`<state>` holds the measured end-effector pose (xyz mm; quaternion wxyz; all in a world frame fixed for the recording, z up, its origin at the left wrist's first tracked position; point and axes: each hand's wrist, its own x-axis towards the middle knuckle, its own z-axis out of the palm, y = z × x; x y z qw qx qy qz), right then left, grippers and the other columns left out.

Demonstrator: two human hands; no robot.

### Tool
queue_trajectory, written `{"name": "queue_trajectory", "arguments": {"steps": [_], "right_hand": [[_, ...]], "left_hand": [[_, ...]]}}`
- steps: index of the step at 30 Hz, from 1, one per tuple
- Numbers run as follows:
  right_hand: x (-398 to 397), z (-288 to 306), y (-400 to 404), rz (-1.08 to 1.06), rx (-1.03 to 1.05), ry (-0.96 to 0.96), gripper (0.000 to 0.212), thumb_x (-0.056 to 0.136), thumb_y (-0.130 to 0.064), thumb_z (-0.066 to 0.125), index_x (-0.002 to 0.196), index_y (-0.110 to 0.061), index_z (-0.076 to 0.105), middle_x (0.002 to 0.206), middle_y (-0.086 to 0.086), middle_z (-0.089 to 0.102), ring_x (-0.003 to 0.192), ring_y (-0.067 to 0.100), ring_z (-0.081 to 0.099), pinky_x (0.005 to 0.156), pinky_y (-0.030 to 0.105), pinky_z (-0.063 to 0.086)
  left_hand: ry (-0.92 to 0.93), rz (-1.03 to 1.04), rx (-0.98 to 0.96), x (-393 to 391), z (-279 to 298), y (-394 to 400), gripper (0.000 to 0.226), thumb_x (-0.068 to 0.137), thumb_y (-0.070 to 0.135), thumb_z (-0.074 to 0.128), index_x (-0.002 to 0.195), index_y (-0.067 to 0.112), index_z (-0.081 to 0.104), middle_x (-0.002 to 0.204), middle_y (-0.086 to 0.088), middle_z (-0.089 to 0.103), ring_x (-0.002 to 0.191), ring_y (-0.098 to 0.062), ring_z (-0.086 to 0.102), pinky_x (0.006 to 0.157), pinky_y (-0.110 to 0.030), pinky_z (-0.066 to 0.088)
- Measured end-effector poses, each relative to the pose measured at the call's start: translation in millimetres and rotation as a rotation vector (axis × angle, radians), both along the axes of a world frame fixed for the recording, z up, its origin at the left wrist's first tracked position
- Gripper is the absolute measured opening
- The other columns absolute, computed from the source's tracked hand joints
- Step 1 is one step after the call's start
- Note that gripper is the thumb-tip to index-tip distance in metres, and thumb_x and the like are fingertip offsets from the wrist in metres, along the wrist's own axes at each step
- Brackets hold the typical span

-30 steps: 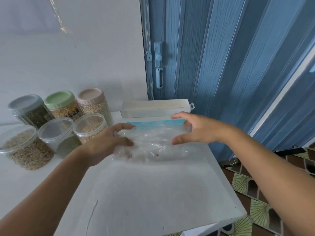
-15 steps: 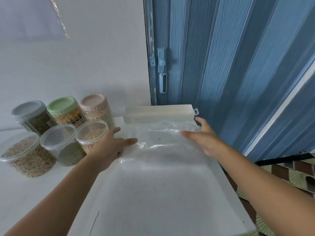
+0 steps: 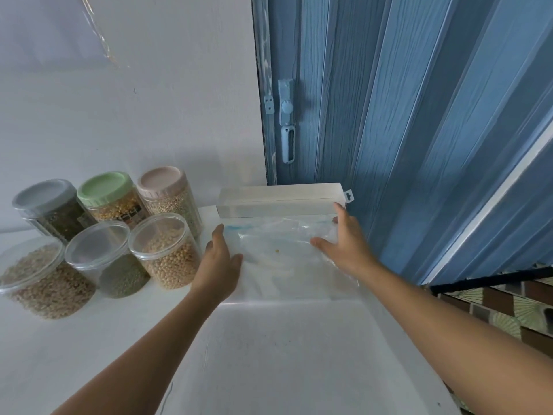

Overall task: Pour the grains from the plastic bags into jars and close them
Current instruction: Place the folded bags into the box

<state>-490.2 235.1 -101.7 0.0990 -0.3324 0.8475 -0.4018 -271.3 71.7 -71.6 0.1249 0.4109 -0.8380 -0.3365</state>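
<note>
Plastic bag (image 3: 278, 259) lay flat on the white bench (image 3: 269, 354), far end, just in front of a long white box (image 3: 281, 199) against the blue folding door (image 3: 404, 130).

Handling, judged: the bag was thin, limp film, near weightless and probably slippery. It would crumple or slide rather than lift as a sheet. Best hold judged to be the stiffer blue zip strip along its far edge, or a pinch at two corners; a flat palm would only push it about.

Appearance: clear, wrinkled, apparently emptied, with one small yellowish grain or crumb left near the middle. The blue closure line ran along the edge nearest the box.

Hands: left hand (image 3: 220, 265) was unclenched, fingers straight, lying at the bag's left edge. Right hand (image 3: 344, 244) was likewise flat, fingers extended, pressing on the bag's right part, fingertips reaching the box. Neither hand gripped anything.

Jars: six stood in a cluster at left, well apart from the bag. All were capped and held grain: the soybean jar (image 3: 167, 250), the green-lidded jar (image 3: 112, 196), and four others. Pouring and closing looked done for these.
</note>
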Motion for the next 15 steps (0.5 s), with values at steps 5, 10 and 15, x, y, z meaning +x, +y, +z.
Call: {"name": "queue_trajectory", "arguments": {"steps": [5, 10, 15], "right_hand": [[1.2, 3.2, 1.8, 0.014, 0.123, 0.22, 0.085, 0.093, -0.046, 0.073, 0.16, -0.02, 0.027, 0.149, 0.013, 0.037, 0.136, 0.032, 0.039, 0.107, 0.037, 0.037], [13.1, 12.1, -1.2, -0.037, 0.01, 0.794, 0.054, 0.101, -0.044, 0.058, 0.148, -0.017, 0.055, 0.14, 0.019, 0.052, 0.116, 0.041, 0.052, 0.096, 0.051, 0.047], [27.7, 4.4, -7.3, 0.32, 0.489, 0.571, 0.072, 0.1, -0.074, 0.015, 0.164, -0.041, 0.009, 0.173, 0.011, -0.003, 0.159, 0.036, -0.001, 0.128, 0.054, 0.006]], "left_hand": [[-0.057, -0.026, -0.21, -0.1, -6.8, 0.9, 0.087, 0.103, 0.024, 0.061, 0.164, 0.015, -0.001, 0.161, -0.025, 0.018, 0.149, -0.047, 0.028, 0.12, -0.055, 0.031], [-0.048, -0.345, -0.674, -5.6, -13.1, -4.2, 0.076, 0.105, 0.047, 0.051, 0.166, 0.024, 0.011, 0.17, -0.018, 0.017, 0.156, -0.041, 0.016, 0.123, -0.058, 0.023], [-0.365, -0.549, -0.644, -17.3, -32.3, -23.0, 0.08, 0.095, 0.08, 0.001, 0.164, 0.042, -0.008, 0.173, 0.0, -0.017, 0.158, -0.03, -0.021, 0.128, -0.046, -0.008]]}}
